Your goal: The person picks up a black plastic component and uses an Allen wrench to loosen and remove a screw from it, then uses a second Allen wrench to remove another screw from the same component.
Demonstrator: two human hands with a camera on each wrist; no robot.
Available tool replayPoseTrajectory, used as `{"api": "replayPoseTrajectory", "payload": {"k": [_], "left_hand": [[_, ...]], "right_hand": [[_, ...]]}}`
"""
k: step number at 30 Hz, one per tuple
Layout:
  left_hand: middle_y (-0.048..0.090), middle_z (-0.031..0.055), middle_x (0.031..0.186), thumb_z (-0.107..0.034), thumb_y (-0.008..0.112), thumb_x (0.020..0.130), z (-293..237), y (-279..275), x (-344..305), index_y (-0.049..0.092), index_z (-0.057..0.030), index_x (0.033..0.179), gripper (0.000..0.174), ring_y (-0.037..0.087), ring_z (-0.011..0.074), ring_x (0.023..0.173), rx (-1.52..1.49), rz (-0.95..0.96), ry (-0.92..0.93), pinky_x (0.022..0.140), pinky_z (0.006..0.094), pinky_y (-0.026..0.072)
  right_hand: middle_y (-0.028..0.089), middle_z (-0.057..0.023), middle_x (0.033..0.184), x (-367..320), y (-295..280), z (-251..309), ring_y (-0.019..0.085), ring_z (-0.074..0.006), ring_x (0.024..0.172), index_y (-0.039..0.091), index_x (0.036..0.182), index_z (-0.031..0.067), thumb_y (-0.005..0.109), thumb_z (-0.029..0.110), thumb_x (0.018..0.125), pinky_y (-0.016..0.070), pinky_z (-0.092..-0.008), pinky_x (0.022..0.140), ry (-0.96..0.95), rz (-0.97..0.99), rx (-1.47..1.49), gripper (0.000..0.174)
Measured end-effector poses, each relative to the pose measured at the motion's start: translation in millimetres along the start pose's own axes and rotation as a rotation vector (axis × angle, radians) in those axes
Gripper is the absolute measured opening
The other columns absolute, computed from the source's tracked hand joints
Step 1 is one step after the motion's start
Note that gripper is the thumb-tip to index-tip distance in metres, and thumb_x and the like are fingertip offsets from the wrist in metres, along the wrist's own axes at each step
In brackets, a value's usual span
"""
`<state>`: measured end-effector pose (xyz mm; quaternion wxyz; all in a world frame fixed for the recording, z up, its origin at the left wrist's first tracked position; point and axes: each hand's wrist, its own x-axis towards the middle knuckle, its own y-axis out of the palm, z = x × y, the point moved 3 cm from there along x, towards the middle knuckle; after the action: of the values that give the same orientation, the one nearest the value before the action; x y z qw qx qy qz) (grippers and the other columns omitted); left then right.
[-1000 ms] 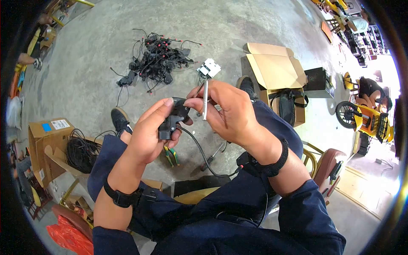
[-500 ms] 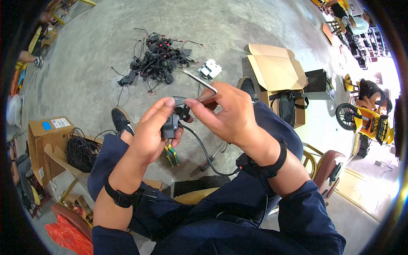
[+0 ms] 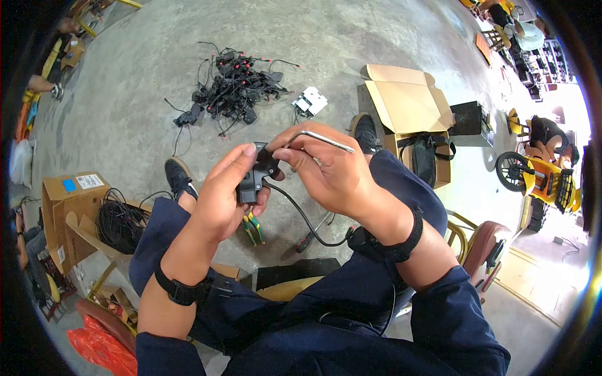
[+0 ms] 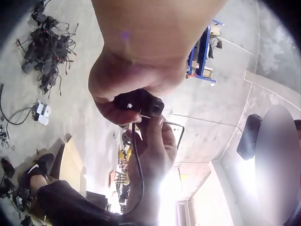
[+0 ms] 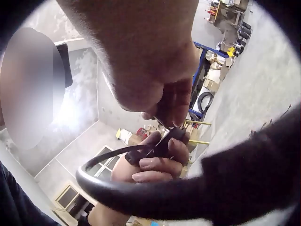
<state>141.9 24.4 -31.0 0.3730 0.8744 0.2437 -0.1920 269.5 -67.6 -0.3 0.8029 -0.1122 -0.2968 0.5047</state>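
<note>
My left hand [image 3: 218, 191] grips a black plastic control unit [image 3: 249, 187] with small screws in it, the thumb along its top edge. A black cable [image 3: 300, 216] runs from the unit toward my right wrist. My right hand [image 3: 332, 172] pinches an L-shaped hex key [image 3: 331, 142] between thumb and fingers. The key's long arm points right over the back of the fingers, while its short end meets the top of the unit, where the fingertips cover it. In the left wrist view the unit [image 4: 141, 102] sits between both hands.
A tangled pile of black cabled parts [image 3: 235, 88] lies on the floor ahead, beside a white block [image 3: 310, 102]. Pliers [image 3: 253, 229] and a screwdriver [image 3: 305, 241] lie below the hands. Open cardboard boxes stand left [image 3: 72, 194] and right [image 3: 407, 103].
The hex key's long arm has swung round, from pointing down toward me, to up and left, to pointing right now. My left hand still holds the control unit in nearly the same place.
</note>
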Motion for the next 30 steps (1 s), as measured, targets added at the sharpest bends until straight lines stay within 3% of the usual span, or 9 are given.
{"api": "replayPoseTrajectory", "payload": {"k": [3, 5, 8, 9, 11, 14, 21, 30], "left_hand": [[0.06, 0.0153, 0.085, -0.03, 0.037, 0.097, -1.0, 1.7, 0.0, 0.05, -0.0004, 0.106, 0.034, 0.05, 0.0131, 0.054, -0.012, 0.01, 0.0, 0.044, 0.0241, 0.0382], [0.06, 0.0156, 0.085, -0.03, 0.037, 0.097, -0.8, 1.4, 0.2, 0.05, -0.0003, 0.107, 0.034, 0.05, 0.0133, 0.054, -0.01, 0.007, 0.001, 0.044, 0.0241, 0.0381], [0.06, 0.0149, 0.085, -0.03, 0.037, 0.097, -0.1, -0.1, 1.3, 0.05, -0.0003, 0.107, 0.034, 0.05, 0.0129, 0.054, -0.017, 0.002, 0.007, 0.043, 0.0237, 0.0379], [0.06, 0.0145, 0.085, -0.03, 0.036, 0.097, -0.2, 0.1, 0.9, 0.05, -0.0004, 0.106, 0.034, 0.05, 0.0125, 0.054, -0.007, -0.001, 0.009, 0.043, 0.0234, 0.0379], [0.06, 0.0141, 0.085, -0.03, 0.036, 0.097, -1.4, 0.7, 0.3, 0.05, -0.0006, 0.106, 0.034, 0.05, 0.012, 0.054, 0.003, -0.004, 0.014, 0.043, 0.0232, 0.0378], [0.06, 0.0134, 0.085, -0.031, 0.036, 0.097, -3.4, 1.6, -0.5, 0.05, -0.0009, 0.105, 0.034, 0.05, 0.0113, 0.054, 0.004, 0.0, 0.005, 0.043, 0.0227, 0.0378], [0.061, 0.0134, 0.084, -0.031, 0.038, 0.097, -0.5, -2.0, 0.9, 0.051, -0.0018, 0.104, 0.033, 0.05, 0.0111, 0.054, 0.02, 0.004, 0.017, 0.043, 0.0231, 0.038], [0.061, 0.0131, 0.085, -0.031, 0.037, 0.097, 0.5, -3.5, 0.4, 0.05, -0.0024, 0.105, 0.032, 0.05, 0.0118, 0.055, 0.013, 0.0, 0.009, 0.043, 0.0236, 0.0378]], "right_hand": [[0.063, -0.0116, 0.085, -0.5, 2.8, -2.4, 0.061, -0.0235, 0.075, 0.06, 0.082, -0.0043, 0.057, -0.003, 0.081, 0.0482, -0.0305, 0.066, 0.073, 0.019, 0.039, 0.004], [0.06, -0.0133, 0.081, -2.4, 5.8, -5.6, 0.058, -0.0322, 0.08, 0.06, 0.085, -0.0024, 0.059, 0.0, 0.078, 0.0473, -0.0382, 0.069, -0.005, -0.048, 0.104, 0.008], [0.058, -0.0135, 0.079, -0.2, 6.2, -3.3, 0.057, -0.0319, 0.08, 0.061, 0.084, -0.0024, 0.06, 0.002, 0.078, 0.0465, -0.0389, 0.07, 0.018, -0.026, 0.032, 0.008], [0.058, -0.0135, 0.079, 0.1, 5.5, -2.2, 0.057, -0.0319, 0.08, 0.061, 0.084, -0.0024, 0.06, 0.002, 0.078, 0.0465, -0.0389, 0.07, 0.016, -0.027, 0.032, 0.008], [0.061, -0.0107, 0.085, 0.6, 3.6, -0.3, 0.057, -0.02, 0.073, 0.059, 0.082, -0.0023, 0.062, 0.0, 0.08, 0.0466, -0.0281, 0.057, 0.022, -0.041, 0.028, 0.005], [0.06, -0.0085, 0.083, 2.2, 1.2, 3.3, 0.057, -0.019, 0.069, 0.059, 0.08, -0.0012, 0.067, 0.004, 0.077, 0.0451, -0.0265, 0.054, 0.003, -0.113, -0.033, 0.01], [0.059, -0.0093, 0.076, -0.1, 6.6, -2.4, 0.057, -0.0214, 0.062, 0.062, 0.078, 0.0001, 0.069, 0.002, 0.073, 0.0455, -0.0292, 0.055, 0.065, -0.069, -0.121, 0.009], [0.06, -0.011, 0.077, 2.2, 6.1, -1.8, 0.059, -0.025, 0.072, 0.064, 0.079, -0.0009, 0.063, -0.004, 0.074, 0.0473, -0.0313, 0.063, 0.047, -0.028, 0.015, 0.006]]}}
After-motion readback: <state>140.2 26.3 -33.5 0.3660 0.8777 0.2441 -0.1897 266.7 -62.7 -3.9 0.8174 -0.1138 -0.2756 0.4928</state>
